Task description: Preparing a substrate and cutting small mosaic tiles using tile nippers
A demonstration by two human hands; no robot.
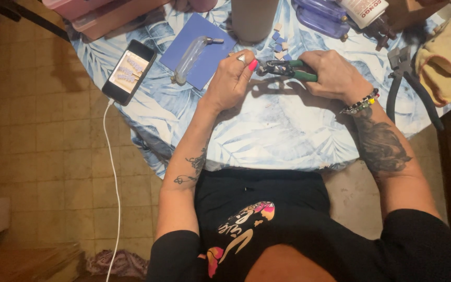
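Right hand (pixel 335 75) closed around one green-handled nipper (pixel 288 69), left hand (pixel 232 81) pinching at its head.

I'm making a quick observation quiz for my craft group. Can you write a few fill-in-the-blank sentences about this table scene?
1. The right hand grips a tool with ___ handles.
2. The smartphone lies on the tablecloth, plugged into a ___ cable.
3. A clear tube rests on a ___ square sheet.
4. The left hand meets the tool's ___ end.

Answers: green; white; blue; jaw
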